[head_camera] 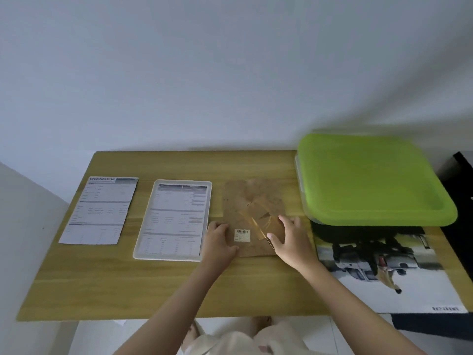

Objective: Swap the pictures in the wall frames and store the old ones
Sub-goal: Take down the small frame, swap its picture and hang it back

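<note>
A brown backing board (252,201) with a barcode sticker (242,235) and a fold-out stand lies flat near the middle of the wooden table (128,285). My left hand (220,240) grips its near left edge. My right hand (290,239) rests on its near right part, fingers spread over the stand. To the left lies a white frame (174,219) face up with a printed sheet in it. Further left a loose printed sheet (102,210) headed "Specification" lies flat.
A plastic box with a green lid (371,178) stands at the back right of the table. In front of it lies a large picture of a vehicle (384,265), partly under the box. A dark object (463,201) is at the far right. A wall rises behind the table.
</note>
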